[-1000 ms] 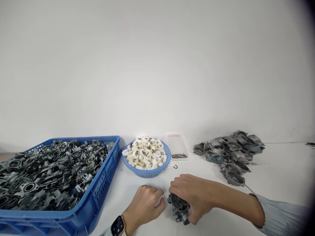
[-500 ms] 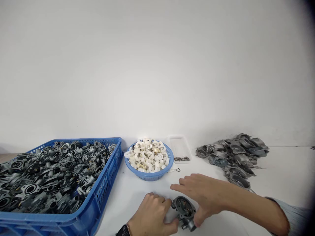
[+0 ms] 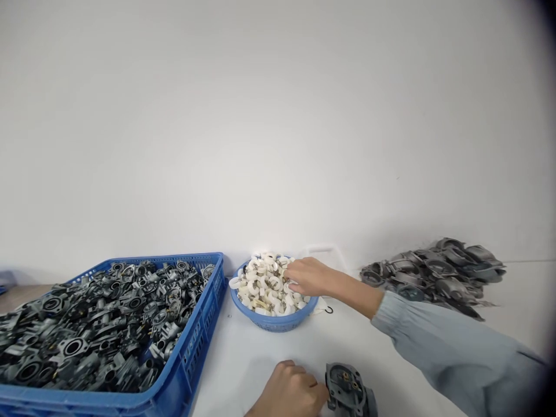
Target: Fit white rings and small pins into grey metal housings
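Observation:
A dark grey metal carburetor body rests low in the head view, its round open chamber facing up with small brass parts inside. My left hand is closed at its left side, thumb and fingers against the rim. Further off, my right hand reaches over the right side of a blue basket. The fingers are bent together on the heaped white plastic carburetor floats, pinching one at the edge of the heap. My fingertips partly hide that piece.
A large blue crate full of carburetor bodies stands on the left. Grey metal bowls lie piled at the right by the wall. Behind my right arm is a white tray, mostly covered. A small black hook lies beside the basket.
My right hand has left the carburetor body and moved up and left to the floats. My left hand stays at the carburetor body, which has turned. The view has shifted slightly.

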A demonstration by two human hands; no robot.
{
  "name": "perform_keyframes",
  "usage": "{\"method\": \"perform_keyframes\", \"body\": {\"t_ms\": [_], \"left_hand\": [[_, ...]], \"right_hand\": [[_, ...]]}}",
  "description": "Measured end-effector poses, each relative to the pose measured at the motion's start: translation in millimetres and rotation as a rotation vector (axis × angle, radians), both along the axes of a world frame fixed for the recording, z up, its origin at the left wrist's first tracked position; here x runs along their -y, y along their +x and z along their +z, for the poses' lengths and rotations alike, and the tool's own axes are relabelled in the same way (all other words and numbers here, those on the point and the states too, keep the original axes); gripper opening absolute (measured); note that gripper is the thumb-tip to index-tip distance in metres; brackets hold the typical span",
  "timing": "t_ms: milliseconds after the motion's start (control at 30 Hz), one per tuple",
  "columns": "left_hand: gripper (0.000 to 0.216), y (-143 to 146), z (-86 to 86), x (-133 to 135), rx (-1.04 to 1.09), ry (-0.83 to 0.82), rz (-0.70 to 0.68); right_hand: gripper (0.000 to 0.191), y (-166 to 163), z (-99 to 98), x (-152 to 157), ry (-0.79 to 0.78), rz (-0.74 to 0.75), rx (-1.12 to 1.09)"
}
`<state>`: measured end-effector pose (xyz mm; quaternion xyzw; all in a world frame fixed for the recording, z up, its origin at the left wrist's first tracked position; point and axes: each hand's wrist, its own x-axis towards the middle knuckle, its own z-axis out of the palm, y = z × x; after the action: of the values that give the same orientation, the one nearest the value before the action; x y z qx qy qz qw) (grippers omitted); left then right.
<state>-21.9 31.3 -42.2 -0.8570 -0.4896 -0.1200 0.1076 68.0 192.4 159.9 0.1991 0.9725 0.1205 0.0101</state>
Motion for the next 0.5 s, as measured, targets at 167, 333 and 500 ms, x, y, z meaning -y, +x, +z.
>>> {"method": "perform_keyframes", "body": {"t_ms": [167,333,500], "left_hand": [[0.048,-2.0,-17.7,-11.0,0.006,-0.014,0.068],[0.032,-3.9,-21.2,-12.5,-0.011,-0.05,0.098],[0.042,1.7,3.2,0.7,-0.027,-0.049,0.063]], "right_hand": [[0.021,-38.4,-30.1,-15.2,-0.039,-0.076,-0.117],[0.015,-47.5,-36.9,-19.7,-0.125,-0.117,-0.188],[0.003,-21.3,-16.1,-18.6,-0.246,-0.108,-0.254]]}}
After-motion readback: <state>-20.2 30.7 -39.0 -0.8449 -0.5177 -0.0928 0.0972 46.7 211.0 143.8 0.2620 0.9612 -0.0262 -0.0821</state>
